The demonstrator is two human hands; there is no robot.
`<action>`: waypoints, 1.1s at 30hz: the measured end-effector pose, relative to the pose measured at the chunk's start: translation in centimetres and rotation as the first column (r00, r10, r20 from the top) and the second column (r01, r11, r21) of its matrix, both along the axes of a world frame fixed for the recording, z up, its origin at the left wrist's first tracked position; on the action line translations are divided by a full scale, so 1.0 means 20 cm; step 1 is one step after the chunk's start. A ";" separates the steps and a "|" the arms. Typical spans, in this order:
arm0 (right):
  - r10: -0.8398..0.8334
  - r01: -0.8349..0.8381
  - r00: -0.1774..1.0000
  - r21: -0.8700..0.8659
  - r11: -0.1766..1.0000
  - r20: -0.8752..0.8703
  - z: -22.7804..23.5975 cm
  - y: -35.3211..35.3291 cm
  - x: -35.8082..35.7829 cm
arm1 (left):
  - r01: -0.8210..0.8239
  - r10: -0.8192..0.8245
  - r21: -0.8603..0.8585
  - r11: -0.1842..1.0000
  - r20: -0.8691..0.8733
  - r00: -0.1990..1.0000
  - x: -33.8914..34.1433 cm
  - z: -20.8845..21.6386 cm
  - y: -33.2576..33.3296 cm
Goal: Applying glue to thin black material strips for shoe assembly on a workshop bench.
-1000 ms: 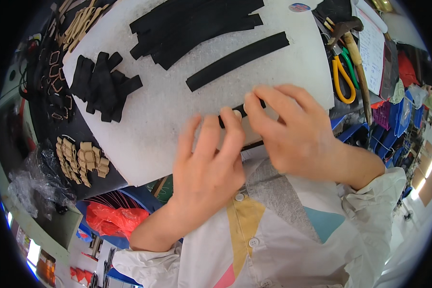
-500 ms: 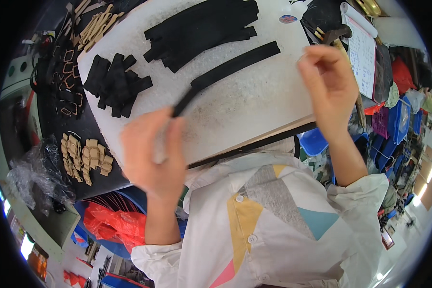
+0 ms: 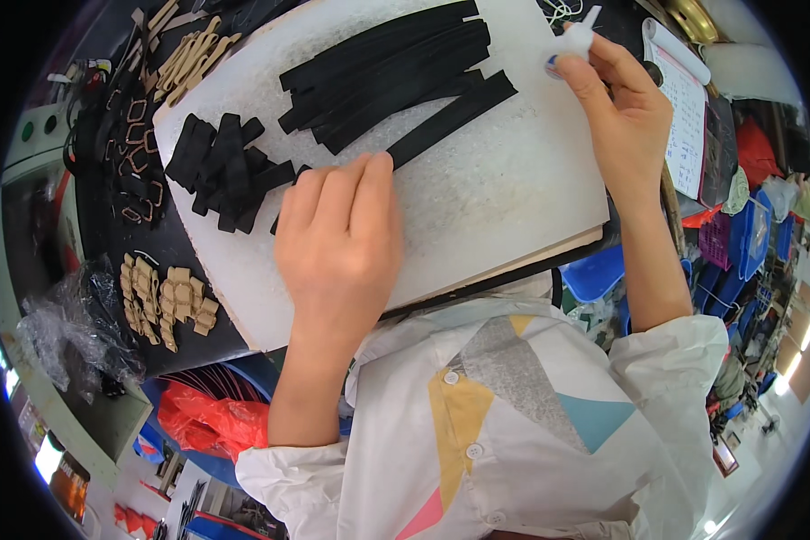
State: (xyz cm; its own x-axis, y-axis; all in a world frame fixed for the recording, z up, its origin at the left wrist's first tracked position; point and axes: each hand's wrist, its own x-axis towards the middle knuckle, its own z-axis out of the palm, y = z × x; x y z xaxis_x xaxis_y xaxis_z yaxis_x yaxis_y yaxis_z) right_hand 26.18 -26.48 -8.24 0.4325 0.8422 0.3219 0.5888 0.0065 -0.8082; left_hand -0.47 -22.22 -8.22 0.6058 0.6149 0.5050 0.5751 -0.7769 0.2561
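A black fabric strap (image 3: 454, 117) lies slantwise on the white board (image 3: 504, 198). My left hand (image 3: 340, 229) is closed over the strap's left part, with the fingertips hidden beneath the knuckles. At the board's far right corner, my right hand (image 3: 634, 112) grips a small white glue bottle (image 3: 574, 41) with a thin nozzle pointing up and away. Just beyond the strap is a stack of long black straps (image 3: 378, 76). A loose heap of shorter black pieces (image 3: 225, 171) sits left of my left hand.
Left of the board, metal rectangular rings (image 3: 135, 135), tan looped straps (image 3: 193, 58) and small tan folded loops (image 3: 184, 299) lie on the dark table. A notepad (image 3: 684, 117) with handwriting is at the right. Below the left edge hangs a red plastic bag (image 3: 211, 418).
My left hand has come right and farther in, settling on the strap. My right hand has reached outward and now holds the glue bottle. The board's position has shifted slightly in view.
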 end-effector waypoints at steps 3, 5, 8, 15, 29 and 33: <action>0.003 0.003 0.989 0.045 0.999 -0.151 0.02 -0.04 -0.02 | -0.005 0.008 0.040 0.999 -0.070 0.998 0.01 0.02 0.01; 0.016 -0.007 0.977 0.043 0.999 -0.211 0.06 -0.08 -0.05 | -0.007 0.010 0.037 0.999 -0.081 0.997 0.02 0.03 0.02; 0.024 -0.018 0.972 0.027 0.999 -0.232 0.10 -0.13 -0.09 | -0.023 0.024 -0.052 0.998 0.004 1.000 0.02 0.05 0.03; 0.101 -0.086 0.953 0.064 0.994 -0.287 0.12 -0.21 -0.13 | -0.054 0.075 -0.164 0.985 0.119 0.990 0.02 0.10 0.01; 0.179 -0.184 0.964 -0.007 0.983 -0.197 0.24 -0.33 -0.16 | 0.205 0.478 -0.957 0.207 0.282 0.832 -0.05 0.22 -0.18; 0.298 -0.263 0.905 -0.151 0.953 0.304 0.28 -0.34 -0.20 | 0.116 0.494 -0.955 0.274 0.243 0.835 -0.06 0.16 -0.24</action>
